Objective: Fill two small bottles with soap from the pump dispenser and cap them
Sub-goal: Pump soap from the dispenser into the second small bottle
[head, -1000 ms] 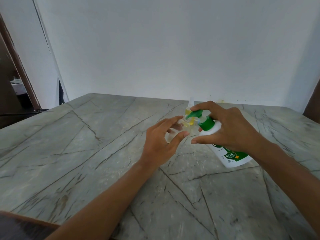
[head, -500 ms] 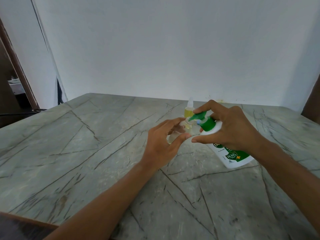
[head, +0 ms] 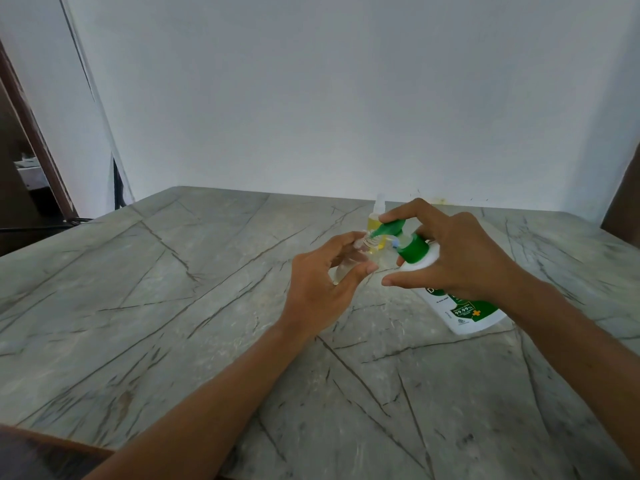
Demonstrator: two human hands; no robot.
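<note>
My right hand [head: 450,258] grips the white pump dispenser [head: 460,313] around its shoulder, tilted to the left, with the index finger lying on the green pump head [head: 393,227]. The green nozzle tip meets the threaded neck of a small clear bottle [head: 349,261], uncapped, which my left hand [head: 322,285] holds between thumb and fingers. Most of this bottle is hidden by my fingers. Behind it a second small bottle [head: 375,223] with yellow liquid and a clear cap stands upright on the table.
Everything sits on a grey marble table [head: 173,306] that ends against a white wall [head: 311,98]. A dark wooden door frame [head: 31,140] rises at the far left, beyond the table's left edge.
The pump head has risen from its pressed-down position. Both hands with the clear bottle and dispenser have held nearly the same place.
</note>
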